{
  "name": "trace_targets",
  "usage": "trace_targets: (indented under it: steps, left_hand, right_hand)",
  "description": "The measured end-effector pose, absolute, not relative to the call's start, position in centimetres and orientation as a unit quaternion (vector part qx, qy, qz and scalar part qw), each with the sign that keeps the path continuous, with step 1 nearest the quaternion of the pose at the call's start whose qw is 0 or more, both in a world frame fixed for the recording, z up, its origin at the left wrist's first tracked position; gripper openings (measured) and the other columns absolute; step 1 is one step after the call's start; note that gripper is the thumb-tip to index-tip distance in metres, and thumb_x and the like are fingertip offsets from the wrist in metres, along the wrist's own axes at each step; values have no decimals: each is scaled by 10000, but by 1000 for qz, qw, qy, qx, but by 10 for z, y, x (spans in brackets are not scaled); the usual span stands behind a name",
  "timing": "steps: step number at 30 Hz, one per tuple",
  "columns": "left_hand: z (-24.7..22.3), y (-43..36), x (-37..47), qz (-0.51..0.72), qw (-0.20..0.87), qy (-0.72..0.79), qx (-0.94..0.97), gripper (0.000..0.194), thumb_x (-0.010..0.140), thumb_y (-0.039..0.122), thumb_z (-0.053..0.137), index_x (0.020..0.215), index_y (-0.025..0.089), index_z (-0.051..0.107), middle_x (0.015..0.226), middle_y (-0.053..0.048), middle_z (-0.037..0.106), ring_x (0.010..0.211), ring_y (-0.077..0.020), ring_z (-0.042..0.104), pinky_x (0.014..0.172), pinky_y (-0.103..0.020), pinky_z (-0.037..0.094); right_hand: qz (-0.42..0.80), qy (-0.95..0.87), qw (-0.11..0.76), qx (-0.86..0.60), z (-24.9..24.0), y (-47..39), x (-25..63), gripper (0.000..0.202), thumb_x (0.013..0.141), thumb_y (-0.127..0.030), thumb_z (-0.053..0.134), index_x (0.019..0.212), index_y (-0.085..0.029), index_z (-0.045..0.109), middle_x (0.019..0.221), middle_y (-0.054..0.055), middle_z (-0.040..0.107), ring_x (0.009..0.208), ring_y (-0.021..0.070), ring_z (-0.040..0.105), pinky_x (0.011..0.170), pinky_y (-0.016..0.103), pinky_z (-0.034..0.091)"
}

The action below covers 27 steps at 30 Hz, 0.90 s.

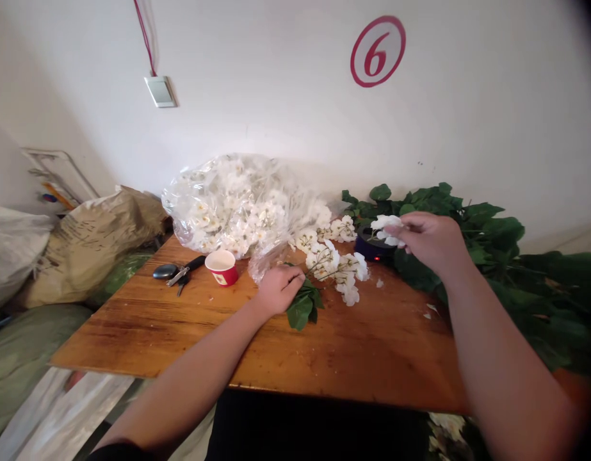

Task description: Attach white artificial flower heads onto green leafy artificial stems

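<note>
My left hand (277, 287) is closed around the stem of a spray of white artificial flowers (334, 262) with green leaves (302, 308), resting on the wooden table (362, 346). My right hand (429, 240) pinches a single white blossom (385, 225) and holds it just above a small dark round device (372, 248) with a red light, at the back of the table.
A clear plastic bag full of white flowers (232, 205) lies at the back. A red paper cup (223, 267) and black-handled pliers (180, 272) sit left of it. A pile of green leaf garlands (492, 243) fills the right side. Sacks (84, 237) lean at the left.
</note>
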<state>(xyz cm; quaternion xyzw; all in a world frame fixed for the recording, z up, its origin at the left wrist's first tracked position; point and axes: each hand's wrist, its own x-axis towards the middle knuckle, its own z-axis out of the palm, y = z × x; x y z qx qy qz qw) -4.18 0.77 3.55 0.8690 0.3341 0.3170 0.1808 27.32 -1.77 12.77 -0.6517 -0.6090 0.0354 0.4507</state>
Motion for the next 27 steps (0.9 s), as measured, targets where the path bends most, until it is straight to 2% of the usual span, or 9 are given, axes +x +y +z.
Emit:
trace_targets:
  steps: [4, 12, 15, 18, 22, 27]
  left_hand:
    - [34, 8, -40, 300, 142, 355, 874, 373, 970, 318, 366, 660, 176, 519, 653, -18, 560, 678, -146, 538, 660, -270, 369]
    - [36, 7, -39, 288, 134, 359, 878, 245, 912, 335, 479, 742, 185, 570, 689, -15, 610, 705, -154, 558, 660, -270, 385]
    - [37, 6, -38, 289, 123, 357, 880, 241, 907, 337, 483, 734, 185, 557, 685, -16, 608, 701, -156, 559, 649, -268, 383]
    - [38, 5, -38, 285, 115, 356, 882, 241, 909, 334, 477, 733, 188, 553, 669, -13, 600, 697, -157, 561, 645, -266, 381]
    - [36, 6, -37, 281, 102, 350, 888, 223, 904, 330, 484, 749, 189, 562, 686, -16, 606, 702, -156, 564, 649, -264, 382]
    - [34, 6, -36, 274, 95, 350, 891, 225, 909, 329, 474, 756, 186, 556, 689, -18, 603, 709, -157, 563, 670, -267, 388]
  right_hand:
    - [-56, -645, 301, -700, 137, 19, 300, 242, 736, -413, 689, 728, -172, 714, 727, 45, 685, 678, 189, 598, 623, 290, 416]
    - [-103, -697, 182, -686, 114, 72, 302, 233, 779, -333, 644, 793, -122, 743, 889, 115, 717, 829, 216, 606, 692, 279, 403]
    - [-77, -699, 153, -694, 107, 78, 302, 226, 768, -327, 650, 778, -123, 746, 845, 111, 715, 813, 208, 600, 679, 270, 394]
    - [-53, -696, 160, -698, 105, 79, 308, 246, 764, -358, 647, 740, -132, 741, 797, 92, 708, 768, 193, 591, 643, 261, 383]
    - [-56, -664, 237, -707, 105, 74, 316, 275, 763, -382, 639, 767, -127, 741, 823, 83, 705, 756, 181, 586, 634, 257, 383]
    - [-16, -624, 300, -722, 107, 67, 315, 346, 753, -456, 630, 727, -123, 723, 642, 58, 663, 631, 174, 576, 574, 266, 374]
